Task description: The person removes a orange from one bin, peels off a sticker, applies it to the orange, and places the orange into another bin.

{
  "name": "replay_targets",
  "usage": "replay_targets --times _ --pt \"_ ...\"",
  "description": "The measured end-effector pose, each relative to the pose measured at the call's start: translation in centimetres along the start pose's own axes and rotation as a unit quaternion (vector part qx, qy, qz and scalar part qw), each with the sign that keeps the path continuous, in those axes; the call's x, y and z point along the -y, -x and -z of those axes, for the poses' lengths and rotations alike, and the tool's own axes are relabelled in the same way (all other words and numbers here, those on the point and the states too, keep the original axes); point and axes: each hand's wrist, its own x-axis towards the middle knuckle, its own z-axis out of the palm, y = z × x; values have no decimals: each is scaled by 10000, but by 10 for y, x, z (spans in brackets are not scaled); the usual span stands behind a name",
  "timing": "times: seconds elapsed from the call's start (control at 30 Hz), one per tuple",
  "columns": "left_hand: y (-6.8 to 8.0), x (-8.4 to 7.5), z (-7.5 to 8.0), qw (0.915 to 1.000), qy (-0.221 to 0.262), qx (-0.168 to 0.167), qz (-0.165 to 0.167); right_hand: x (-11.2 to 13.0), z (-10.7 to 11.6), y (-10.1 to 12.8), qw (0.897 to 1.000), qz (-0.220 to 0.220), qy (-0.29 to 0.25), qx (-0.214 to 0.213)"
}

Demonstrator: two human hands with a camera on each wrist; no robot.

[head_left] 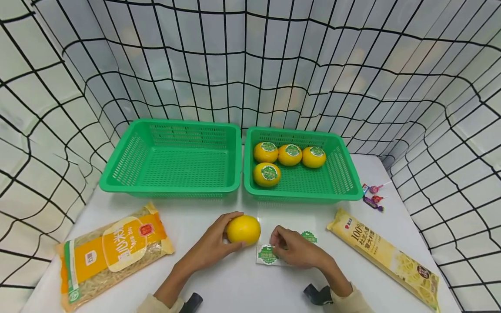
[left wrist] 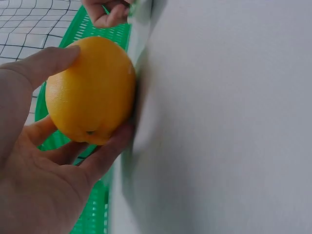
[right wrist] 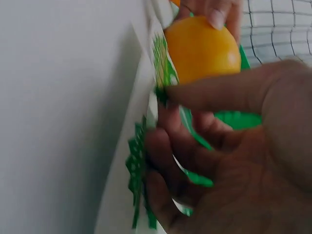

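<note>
My left hand (head_left: 214, 243) grips an orange (head_left: 243, 230) just above or on the white table, thumb on the near side and fingers round the far side. In the left wrist view, that orange (left wrist: 92, 90) shows bare peel and its stem end. To its right lies a white sheet of green-and-white stickers (head_left: 268, 255). Over this sheet, my right hand (head_left: 299, 248) has its fingers curled, and the right wrist view shows thumb and forefinger pinching the edge of a green sticker (right wrist: 161, 58). The fingers hide part of the sheet.
Behind the hands stand a green basket (head_left: 168, 190) at left and another green basket (head_left: 301, 195) holding several stickered oranges (head_left: 289, 155). A grain bag (head_left: 117, 256) lies left, a yellow pasta pack (head_left: 387, 256) right, wrapped sweets (head_left: 373, 198) beside the right basket. Black netting surrounds the table.
</note>
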Motion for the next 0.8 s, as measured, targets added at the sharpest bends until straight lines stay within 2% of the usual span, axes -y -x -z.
replay_targets --times 0.1,0.27,0.43,0.57,0.63,0.8 --pt "-5 -1 -4 9999 13 -122 18 -3 9 2 9994 146 -201 224" --pt "-10 -1 -6 9998 -27 -173 -98 -1 15 3 9973 430 -513 305" --pt "-12 -1 -5 9999 -48 -100 -51 8 17 0 9934 711 -875 -224" --pt "-13 1 -6 9999 13 -57 -108 22 16 -15 9860 983 -1115 -760" --pt "-13 2 -7 9998 40 -64 -178 28 13 -26 9846 1101 -956 -962" --pt "-13 1 -7 9997 76 -104 -225 37 3 -44 9796 1409 112 -1427"
